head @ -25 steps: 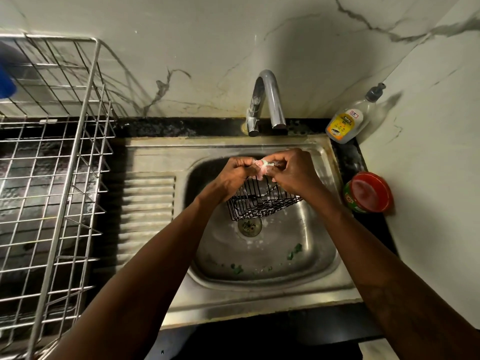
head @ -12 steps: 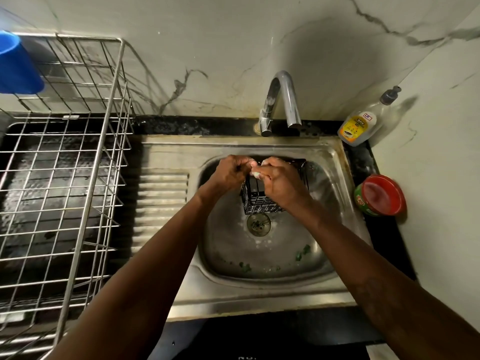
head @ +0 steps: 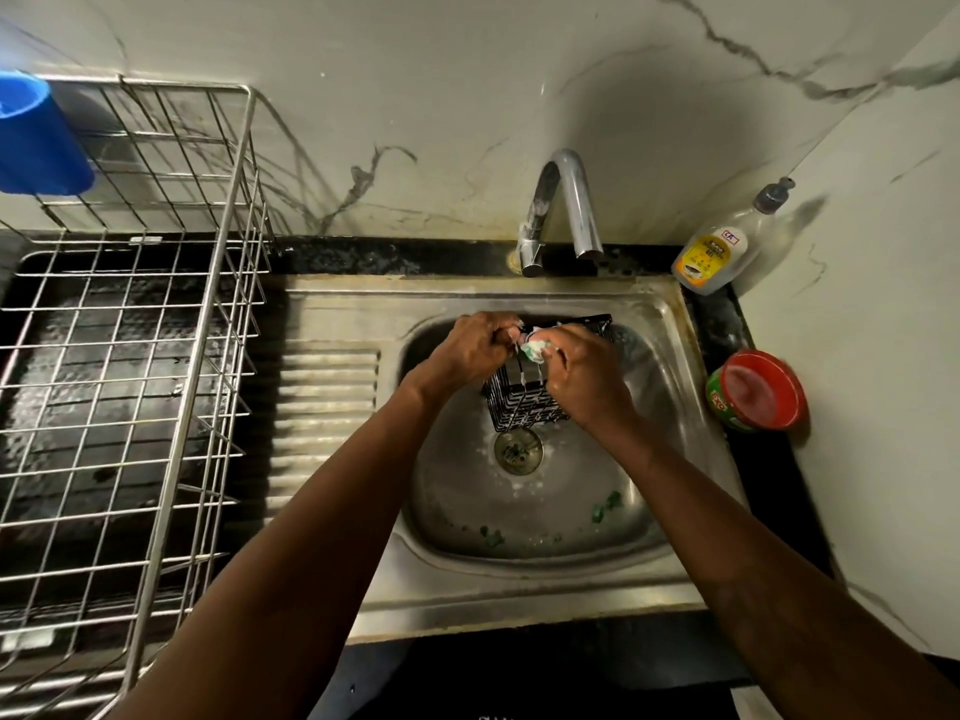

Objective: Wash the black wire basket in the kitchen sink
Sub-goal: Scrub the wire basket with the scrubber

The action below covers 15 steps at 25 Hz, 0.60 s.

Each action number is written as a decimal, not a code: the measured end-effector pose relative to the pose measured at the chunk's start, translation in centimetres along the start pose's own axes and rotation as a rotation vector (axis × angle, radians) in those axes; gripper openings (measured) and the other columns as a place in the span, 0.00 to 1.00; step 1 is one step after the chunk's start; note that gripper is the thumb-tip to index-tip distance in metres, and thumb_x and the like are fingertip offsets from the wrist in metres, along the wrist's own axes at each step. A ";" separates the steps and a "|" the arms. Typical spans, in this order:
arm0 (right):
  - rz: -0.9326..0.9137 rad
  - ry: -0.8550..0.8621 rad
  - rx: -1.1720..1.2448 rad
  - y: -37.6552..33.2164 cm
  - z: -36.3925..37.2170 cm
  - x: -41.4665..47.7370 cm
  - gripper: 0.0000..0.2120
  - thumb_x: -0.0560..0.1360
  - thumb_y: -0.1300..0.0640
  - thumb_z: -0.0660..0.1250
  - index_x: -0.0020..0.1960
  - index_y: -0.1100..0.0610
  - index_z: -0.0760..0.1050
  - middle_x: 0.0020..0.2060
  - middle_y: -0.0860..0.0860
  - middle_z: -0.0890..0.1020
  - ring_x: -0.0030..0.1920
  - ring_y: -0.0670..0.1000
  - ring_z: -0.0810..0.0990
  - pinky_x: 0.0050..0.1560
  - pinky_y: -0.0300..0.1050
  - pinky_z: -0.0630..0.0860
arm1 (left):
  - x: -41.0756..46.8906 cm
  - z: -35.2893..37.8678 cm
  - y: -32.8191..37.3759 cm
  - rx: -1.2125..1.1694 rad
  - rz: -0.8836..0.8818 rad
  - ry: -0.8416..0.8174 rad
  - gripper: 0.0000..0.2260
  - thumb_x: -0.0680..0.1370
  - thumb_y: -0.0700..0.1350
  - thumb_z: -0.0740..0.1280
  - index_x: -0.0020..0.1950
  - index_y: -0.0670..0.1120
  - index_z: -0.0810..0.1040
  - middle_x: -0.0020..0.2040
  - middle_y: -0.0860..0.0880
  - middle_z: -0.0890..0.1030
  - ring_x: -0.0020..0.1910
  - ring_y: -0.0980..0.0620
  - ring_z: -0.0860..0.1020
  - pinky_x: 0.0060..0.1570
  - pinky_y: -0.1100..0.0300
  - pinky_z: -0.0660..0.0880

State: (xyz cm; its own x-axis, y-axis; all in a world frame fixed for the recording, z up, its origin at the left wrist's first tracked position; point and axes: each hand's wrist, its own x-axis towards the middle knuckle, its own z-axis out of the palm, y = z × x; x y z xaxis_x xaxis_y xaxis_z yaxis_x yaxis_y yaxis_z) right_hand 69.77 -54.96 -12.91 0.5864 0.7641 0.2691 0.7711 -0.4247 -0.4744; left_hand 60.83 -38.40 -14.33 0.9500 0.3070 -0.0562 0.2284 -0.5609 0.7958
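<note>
my left hand (head: 475,350) grips the rim of the black wire basket (head: 524,394), tilted over the drain (head: 518,450) in the sink (head: 467,605). my right hand (head: 587,379) pinches a soapy scrubber (head: 535,348); i should work wire by wire, holding firm.

Head view: both hands at the black wire basket (head: 519,402), over the sink (head: 467,298) bowl.
Basket tilted, just far of the drain (head: 518,449). Left hand (head: 475,350) grips its left rim; right hand (head: 584,376) pinches a sudsy scrub pad (head: 535,348) against the rim. Tap (head: 563,200) at far edge. Soap bottle (head: 714,252) and red-lidded tub (head: 756,389) right; dish rack (head: 244,252) left.
</note>
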 end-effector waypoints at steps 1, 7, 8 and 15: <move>0.042 0.021 -0.023 0.0 0.2 -0.1 0.13 0.73 0.68 0.65 0.55 0.63 0.83 0.47 0.58 0.84 0.46 0.58 0.82 0.48 0.47 0.78 | 0.0 0.0 0.1 0.008 -0.017 -0.006 0.06 0.77 0.37 0.63 0.46 0.45 0.79 0.41 0.48 0.82 0.43 0.48 0.81 0.48 0.50 0.79; -0.013 -0.065 -0.187 3.8 -2.8 -2.9 0.22 0.69 0.76 0.65 0.59 0.61 0.83 0.48 0.58 0.80 0.48 0.57 0.78 0.50 0.41 0.73 | -0.2 0.3 0.7 0.035 -0.038 0.021 0.08 0.78 0.38 0.63 0.42 0.47 0.78 0.36 0.57 0.77 0.36 0.60 0.75 0.37 0.69 0.70; 0.017 -0.045 -0.223 4.3 -3.3 -2.4 0.22 0.69 0.76 0.65 0.59 0.61 0.83 0.48 0.59 0.81 0.48 0.58 0.78 0.49 0.45 0.76 | -0.2 0.3 0.7 0.038 -0.042 0.021 0.09 0.78 0.38 0.63 0.41 0.49 0.77 0.36 0.58 0.76 0.36 0.61 0.75 0.37 0.70 0.69; 0.189 0.050 -0.183 1.5 -2.3 1.7 0.14 0.72 0.72 0.68 0.54 0.61 0.85 0.46 0.61 0.84 0.47 0.62 0.82 0.47 0.48 0.78 | 0.0 0.1 1.2 0.039 -0.116 -0.014 0.11 0.80 0.41 0.63 0.39 0.51 0.77 0.40 0.46 0.83 0.41 0.49 0.81 0.41 0.61 0.75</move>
State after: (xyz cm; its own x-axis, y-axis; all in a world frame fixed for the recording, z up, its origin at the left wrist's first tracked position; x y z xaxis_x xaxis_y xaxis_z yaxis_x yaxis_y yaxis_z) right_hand 72.45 -55.44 -11.25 0.7322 0.6397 0.2337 0.6762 -0.6418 -0.3618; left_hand 61.16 -39.14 -13.50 0.9197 0.3610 -0.1546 0.3444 -0.5520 0.7594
